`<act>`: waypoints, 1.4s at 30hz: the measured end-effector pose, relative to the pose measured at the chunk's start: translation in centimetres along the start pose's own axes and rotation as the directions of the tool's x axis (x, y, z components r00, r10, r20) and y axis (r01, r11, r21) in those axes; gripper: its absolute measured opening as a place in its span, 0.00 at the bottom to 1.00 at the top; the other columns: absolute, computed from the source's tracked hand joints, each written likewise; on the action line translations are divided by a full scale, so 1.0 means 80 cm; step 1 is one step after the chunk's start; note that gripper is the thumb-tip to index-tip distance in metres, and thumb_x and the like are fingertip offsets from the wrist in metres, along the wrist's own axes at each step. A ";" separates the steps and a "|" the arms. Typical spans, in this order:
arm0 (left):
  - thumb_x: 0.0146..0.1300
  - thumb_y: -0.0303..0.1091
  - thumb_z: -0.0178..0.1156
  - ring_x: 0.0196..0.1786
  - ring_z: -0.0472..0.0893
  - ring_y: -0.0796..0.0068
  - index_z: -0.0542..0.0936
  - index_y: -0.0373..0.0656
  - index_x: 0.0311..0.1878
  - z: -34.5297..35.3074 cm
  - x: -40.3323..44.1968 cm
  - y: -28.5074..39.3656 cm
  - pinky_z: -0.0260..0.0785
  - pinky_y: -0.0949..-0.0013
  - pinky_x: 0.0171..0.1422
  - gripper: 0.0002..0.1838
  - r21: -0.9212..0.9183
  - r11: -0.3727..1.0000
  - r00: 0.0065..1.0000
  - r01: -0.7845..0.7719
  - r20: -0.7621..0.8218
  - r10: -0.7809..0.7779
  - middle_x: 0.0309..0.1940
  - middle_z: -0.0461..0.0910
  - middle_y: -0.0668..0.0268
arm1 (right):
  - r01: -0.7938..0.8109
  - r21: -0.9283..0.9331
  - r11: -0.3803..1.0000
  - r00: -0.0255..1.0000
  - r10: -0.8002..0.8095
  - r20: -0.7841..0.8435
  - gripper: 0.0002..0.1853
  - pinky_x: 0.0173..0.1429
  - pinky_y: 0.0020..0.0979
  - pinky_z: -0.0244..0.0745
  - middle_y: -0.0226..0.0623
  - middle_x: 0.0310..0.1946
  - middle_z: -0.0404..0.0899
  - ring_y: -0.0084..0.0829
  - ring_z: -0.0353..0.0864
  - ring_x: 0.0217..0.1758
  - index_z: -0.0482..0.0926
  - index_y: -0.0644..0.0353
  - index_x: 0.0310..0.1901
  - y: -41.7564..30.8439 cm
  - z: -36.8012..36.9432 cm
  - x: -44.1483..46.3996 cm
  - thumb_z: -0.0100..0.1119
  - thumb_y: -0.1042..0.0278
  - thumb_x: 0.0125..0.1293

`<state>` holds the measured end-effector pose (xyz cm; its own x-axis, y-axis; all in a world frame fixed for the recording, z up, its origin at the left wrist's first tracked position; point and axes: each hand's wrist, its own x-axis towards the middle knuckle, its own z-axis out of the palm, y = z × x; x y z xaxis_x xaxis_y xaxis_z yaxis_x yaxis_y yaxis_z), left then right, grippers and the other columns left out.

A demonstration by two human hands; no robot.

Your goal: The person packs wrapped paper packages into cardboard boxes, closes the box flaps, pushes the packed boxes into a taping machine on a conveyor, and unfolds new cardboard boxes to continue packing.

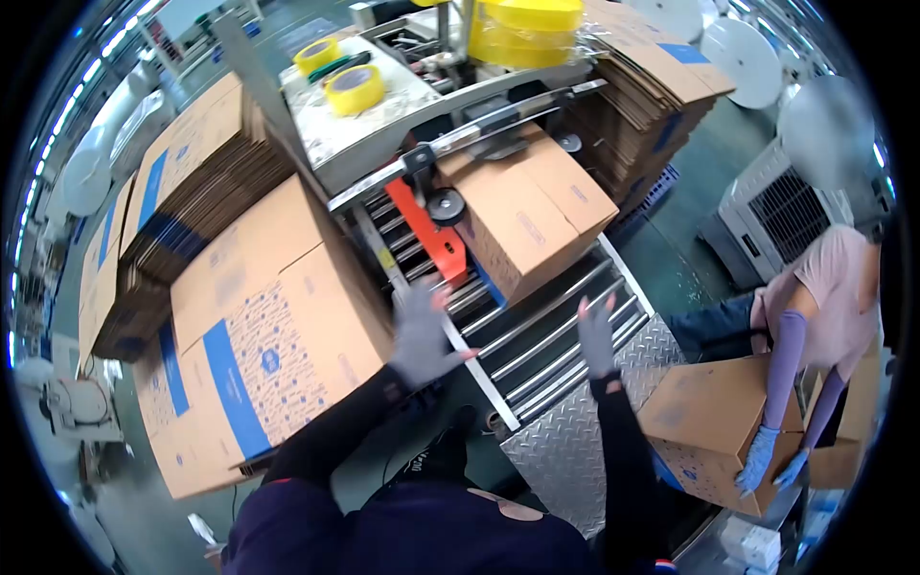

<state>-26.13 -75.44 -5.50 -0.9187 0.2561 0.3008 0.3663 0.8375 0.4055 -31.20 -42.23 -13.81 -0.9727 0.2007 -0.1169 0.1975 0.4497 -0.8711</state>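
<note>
The left grip (425, 335) and right grip (597, 340) spread empty near the carton (537, 206) — likely stiff, perhaps weighty (contents hidden), best held by its lower sides.

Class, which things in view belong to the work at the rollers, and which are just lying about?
Seemingly in the job:
- left hand
- right hand
- rollers
- box on them
- red guide

Probably just lying about:
- loose tape
- vented unit
- white rolls

Box (522, 213): matt cardboard. Rollers (542, 335): smooth, shiny metal. Plate (565, 465): rough, studded metal. 2 grey gloves (423, 335): matt cloth.
</note>
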 end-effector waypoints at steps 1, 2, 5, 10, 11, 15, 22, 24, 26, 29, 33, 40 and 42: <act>0.42 0.68 0.75 0.75 0.52 0.31 0.55 0.30 0.74 -0.029 -0.057 -0.015 0.42 0.37 0.79 0.67 0.018 0.985 0.985 0.170 0.002 -0.170 0.72 0.56 0.37 | -0.019 -0.055 0.998 0.996 0.024 0.084 0.46 0.75 0.44 0.61 0.74 0.68 0.62 0.63 0.61 0.75 0.39 0.71 0.78 0.022 -0.001 -0.051 0.52 0.47 0.76; 0.35 0.66 0.78 0.76 0.51 0.32 0.54 0.28 0.74 -0.030 -0.137 -0.047 0.41 0.37 0.80 0.71 0.307 0.884 0.920 0.353 0.060 -0.388 0.74 0.53 0.37 | -0.121 -0.178 0.977 0.950 0.166 0.265 0.38 0.71 0.46 0.66 0.74 0.67 0.63 0.63 0.66 0.72 0.48 0.67 0.76 0.061 -0.002 -0.102 0.49 0.50 0.77; 0.52 0.53 0.71 0.76 0.55 0.35 0.59 0.26 0.72 -0.041 -0.276 -0.095 0.47 0.43 0.80 0.53 0.635 0.720 0.870 0.279 0.149 -0.469 0.72 0.58 0.36 | 0.298 -0.573 0.764 0.587 0.327 0.741 0.37 0.67 0.48 0.71 0.67 0.66 0.68 0.59 0.72 0.67 0.64 0.65 0.71 0.195 0.000 -0.224 0.50 0.42 0.73; 0.64 0.29 0.54 0.64 0.72 0.47 0.71 0.29 0.64 -0.020 -0.357 -0.077 0.66 0.54 0.68 0.25 0.741 0.660 0.958 0.127 0.081 -0.276 0.60 0.73 0.43 | 0.102 -0.499 0.861 0.532 0.376 0.758 0.36 0.69 0.44 0.70 0.62 0.63 0.74 0.55 0.75 0.66 0.73 0.64 0.66 0.277 -0.096 -0.399 0.51 0.39 0.71; 0.64 0.28 0.54 0.61 0.73 0.50 0.72 0.30 0.62 -0.027 -0.359 -0.056 0.67 0.54 0.65 0.23 0.725 0.677 0.957 0.131 0.085 -0.277 0.56 0.75 0.47 | 0.090 -0.517 0.851 0.564 0.384 0.731 0.36 0.70 0.43 0.68 0.61 0.64 0.73 0.54 0.74 0.67 0.72 0.64 0.67 0.270 -0.115 -0.413 0.51 0.40 0.71; 0.60 0.32 0.57 0.42 0.78 0.62 0.79 0.41 0.45 -0.073 -0.303 0.126 0.69 0.57 0.45 0.11 0.642 0.742 0.951 0.191 0.065 -0.301 0.36 0.78 0.61 | 0.272 -0.184 0.945 0.864 -0.156 0.478 0.31 0.73 0.40 0.65 0.55 0.68 0.72 0.48 0.70 0.72 0.68 0.66 0.70 0.146 -0.180 -0.443 0.59 0.55 0.71; 0.63 0.33 0.56 0.47 0.77 0.62 0.79 0.41 0.47 0.004 -0.309 0.522 0.68 0.57 0.50 0.12 0.256 0.849 0.866 -0.462 0.340 0.368 0.42 0.77 0.60 | 0.890 0.053 0.453 0.422 -0.863 0.276 0.37 0.60 0.42 0.74 0.49 0.53 0.79 0.50 0.79 0.56 0.66 0.58 0.72 -0.202 -0.164 -0.559 0.67 0.59 0.62; 0.64 0.33 0.56 0.50 0.78 0.60 0.79 0.42 0.50 0.040 -0.347 0.571 0.69 0.57 0.54 0.13 -0.052 0.694 0.664 -0.719 0.247 0.706 0.46 0.78 0.59 | 0.768 -0.056 0.638 0.639 -0.757 0.137 0.26 0.48 0.39 0.80 0.49 0.41 0.85 0.48 0.85 0.41 0.77 0.51 0.65 -0.169 -0.174 -0.539 0.65 0.60 0.64; 0.65 0.32 0.56 0.54 0.78 0.59 0.79 0.42 0.52 0.057 -0.374 0.589 0.70 0.56 0.58 0.14 -0.209 0.421 0.418 -0.883 0.060 0.907 0.50 0.78 0.58 | 0.373 -0.034 0.927 0.899 -0.352 0.262 0.17 0.45 0.39 0.80 0.47 0.40 0.87 0.46 0.87 0.41 0.84 0.58 0.52 -0.110 -0.254 -0.522 0.64 0.58 0.66; 0.67 0.30 0.56 0.59 0.78 0.56 0.79 0.43 0.56 0.011 -0.368 0.546 0.71 0.55 0.63 0.15 -0.232 0.265 0.314 -0.936 -0.206 0.927 0.56 0.78 0.57 | 0.405 -0.251 0.879 0.914 -0.383 0.132 0.25 0.63 0.41 0.74 0.48 0.52 0.83 0.45 0.82 0.57 0.79 0.59 0.60 0.113 -0.382 -0.534 0.65 0.55 0.66; 0.59 0.45 0.70 0.54 0.78 0.47 0.70 0.27 0.62 -0.147 -0.240 0.502 0.70 0.47 0.59 0.37 0.478 0.715 0.656 -0.510 -0.321 0.683 0.52 0.77 0.49 | -0.058 -0.091 0.994 0.997 0.064 0.053 0.24 0.60 0.36 0.77 0.40 0.50 0.86 0.34 0.83 0.55 0.82 0.61 0.55 0.294 -0.488 -0.650 0.75 0.61 0.59; 0.61 0.45 0.65 0.28 0.82 0.60 0.77 0.49 0.35 -0.113 -0.154 0.481 0.71 0.57 0.34 0.12 -0.046 0.500 0.488 -0.865 0.158 0.858 0.24 0.80 0.65 | 0.035 0.209 0.977 0.536 0.158 -0.829 0.27 0.62 0.36 0.71 0.46 0.53 0.79 0.33 0.77 0.56 0.75 0.70 0.59 0.233 -0.458 -0.683 0.65 0.54 0.69; 0.68 0.42 0.58 0.29 0.82 0.64 0.75 0.48 0.38 -0.112 -0.187 0.508 0.71 0.60 0.37 0.09 -0.103 0.361 0.310 -0.927 0.334 0.890 0.25 0.79 0.67 | 0.178 0.151 0.972 0.316 0.089 -0.944 0.28 0.62 0.34 0.70 0.44 0.52 0.77 0.33 0.75 0.55 0.72 0.71 0.61 0.119 -0.438 -0.686 0.59 0.52 0.74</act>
<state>3.87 -49.56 14.23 -0.0081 0.9861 0.1659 0.9989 0.0155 -0.0438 28.36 -18.47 1.08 -0.1747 0.9255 0.3362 0.0009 0.3415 -0.9399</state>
